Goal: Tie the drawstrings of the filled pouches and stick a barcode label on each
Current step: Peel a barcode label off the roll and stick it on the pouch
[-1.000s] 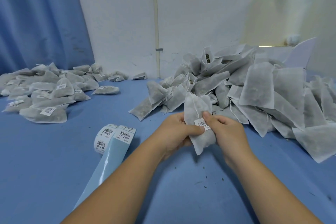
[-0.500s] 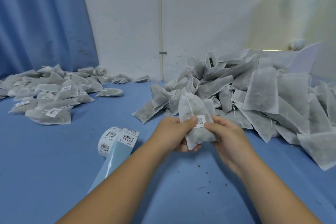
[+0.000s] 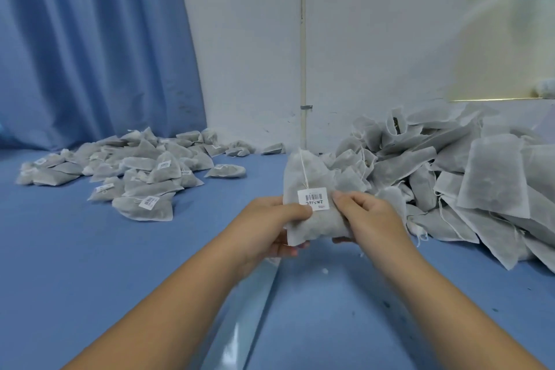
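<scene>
Now: left hand (image 3: 271, 221) and right hand (image 3: 371, 219) pinch grey fabric drawstring pouch (image 3: 312, 230); best to thumb white barcode label (image 3: 313, 199) flat, edges first.

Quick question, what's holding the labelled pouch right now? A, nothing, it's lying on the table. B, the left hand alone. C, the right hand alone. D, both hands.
D: the left hand and the right hand each grip one side of the pouch, on either side of its barcode label.
</scene>
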### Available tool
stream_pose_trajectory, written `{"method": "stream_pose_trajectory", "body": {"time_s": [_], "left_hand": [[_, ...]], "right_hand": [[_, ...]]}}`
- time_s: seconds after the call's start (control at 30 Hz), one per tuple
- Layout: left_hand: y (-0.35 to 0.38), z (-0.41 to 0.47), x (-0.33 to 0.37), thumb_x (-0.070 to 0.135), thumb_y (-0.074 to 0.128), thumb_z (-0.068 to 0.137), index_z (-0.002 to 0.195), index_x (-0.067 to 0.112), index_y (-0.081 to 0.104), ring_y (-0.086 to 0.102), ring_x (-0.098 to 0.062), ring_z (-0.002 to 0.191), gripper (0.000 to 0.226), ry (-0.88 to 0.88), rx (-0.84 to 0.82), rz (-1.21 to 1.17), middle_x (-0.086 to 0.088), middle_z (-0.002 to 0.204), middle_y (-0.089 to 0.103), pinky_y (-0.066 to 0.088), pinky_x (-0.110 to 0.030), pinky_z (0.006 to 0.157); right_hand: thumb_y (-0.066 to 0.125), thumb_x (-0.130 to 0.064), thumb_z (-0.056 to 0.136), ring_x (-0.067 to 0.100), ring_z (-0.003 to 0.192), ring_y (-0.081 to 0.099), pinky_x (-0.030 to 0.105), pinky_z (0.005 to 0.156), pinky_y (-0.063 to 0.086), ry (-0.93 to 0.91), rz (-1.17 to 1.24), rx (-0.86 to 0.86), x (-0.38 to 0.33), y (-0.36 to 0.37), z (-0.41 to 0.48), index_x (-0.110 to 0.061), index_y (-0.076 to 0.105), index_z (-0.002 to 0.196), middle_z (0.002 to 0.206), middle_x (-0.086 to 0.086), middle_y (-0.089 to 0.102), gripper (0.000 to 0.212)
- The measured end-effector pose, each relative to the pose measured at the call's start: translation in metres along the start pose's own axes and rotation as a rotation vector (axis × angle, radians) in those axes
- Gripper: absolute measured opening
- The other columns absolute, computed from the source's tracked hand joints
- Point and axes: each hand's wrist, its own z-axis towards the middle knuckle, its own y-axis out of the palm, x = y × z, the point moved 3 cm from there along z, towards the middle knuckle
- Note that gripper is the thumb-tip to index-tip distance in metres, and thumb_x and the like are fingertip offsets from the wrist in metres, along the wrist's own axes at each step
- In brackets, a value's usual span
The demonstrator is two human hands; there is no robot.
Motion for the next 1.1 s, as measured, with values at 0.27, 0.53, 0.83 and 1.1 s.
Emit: {"method": "stream_pose_trajectory", "body": {"time_s": [0.27, 0.53, 0.83, 1.1], "left_hand": [[-0.112, -0.005, -0.012, 0.018, 0.064, 0.091, 0.101, 0.009, 0.066, 0.050, -0.012, 0.039, 0.013, -0.062, 0.372, -0.248, -0.006, 0.068, 0.058, 0.042, -0.018, 0.040], [-0.211, 0.041, 0.019, 0.004, 0.065, 0.091, 0.091, 0.001, 0.059, 0.067, -0.020, 0.074, 0.007, 0.130, 0.656, -0.403, -0.015, 0.102, 0.063, 0.058, -0.022, 0.077], [-0.189, 0.055, 0.012, 0.015, 0.056, 0.096, 0.092, 0.015, 0.063, 0.061, -0.013, 0.062, 0.008, 0.038, 0.546, -0.331, 0.002, 0.077, 0.065, 0.050, -0.024, 0.057], [-0.072, 0.047, 0.036, 0.015, 0.061, 0.091, 0.089, 0.015, 0.067, 0.054, -0.008, 0.047, 0.006, 0.107, 0.372, -0.261, 0.007, 0.057, 0.062, 0.039, -0.019, 0.049]], "right_hand": [[0.059, -0.007, 0.091, 0.012, 0.046, 0.053, 0.021, 0.044, 0.048, 0.018, -0.016, -0.110, -0.023, 0.073, 0.034, 0.003, 0.068, 0.084, 0.061, 0.005, 0.061, 0.014], [0.060, -0.008, 0.089, 0.011, 0.044, 0.054, 0.021, 0.045, 0.047, 0.004, -0.069, -0.121, -0.014, 0.102, 0.054, -0.003, 0.070, 0.081, 0.055, -0.001, 0.061, 0.014], [0.059, -0.007, 0.089, 0.009, 0.042, 0.050, 0.020, 0.044, 0.043, 0.021, -0.191, -0.109, 0.014, 0.083, 0.047, 0.001, 0.069, 0.080, 0.051, -0.003, 0.059, 0.016], [0.058, -0.021, 0.090, 0.010, 0.048, 0.056, 0.025, 0.050, 0.045, 0.043, -0.243, -0.100, 0.025, 0.033, 0.028, -0.012, 0.071, 0.075, 0.057, -0.003, 0.064, 0.021]]}}
